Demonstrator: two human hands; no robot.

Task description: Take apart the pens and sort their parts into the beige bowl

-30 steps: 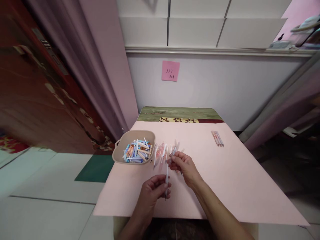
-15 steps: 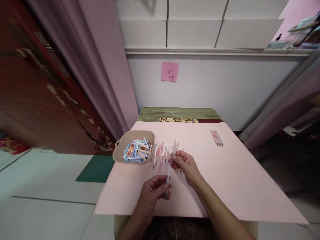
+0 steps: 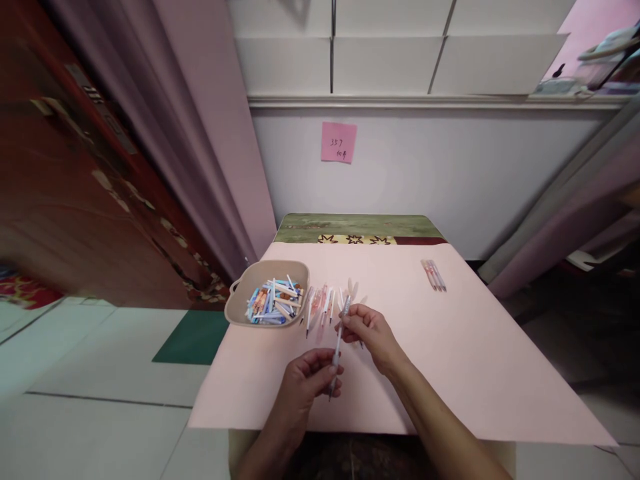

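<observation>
A slim, pale, see-through pen (image 3: 338,345) slants between my two hands above the table's near half. My left hand (image 3: 313,381) pinches its lower part, with the dark tip pointing down toward me. Higher up, my right hand (image 3: 365,330) grips the barrel between thumb and fingers. Just beyond my hands, several pen parts (image 3: 320,303), pinkish barrels and white refills with dark tips, lie loose on the table. Some of them are hidden behind my right hand.
A beige basket (image 3: 233,313) full of pens and pen parts stands at the table's left edge. Several pens (image 3: 433,275) lie side by side at the right. A pink sheet (image 3: 480,373) covers the table. A pink note (image 3: 339,142) is stuck on the wall.
My right hand has brought the barrel down toward my left hand, over the thin refill. The gap between the two pen parts has shrunk. The left hand has barely moved.
</observation>
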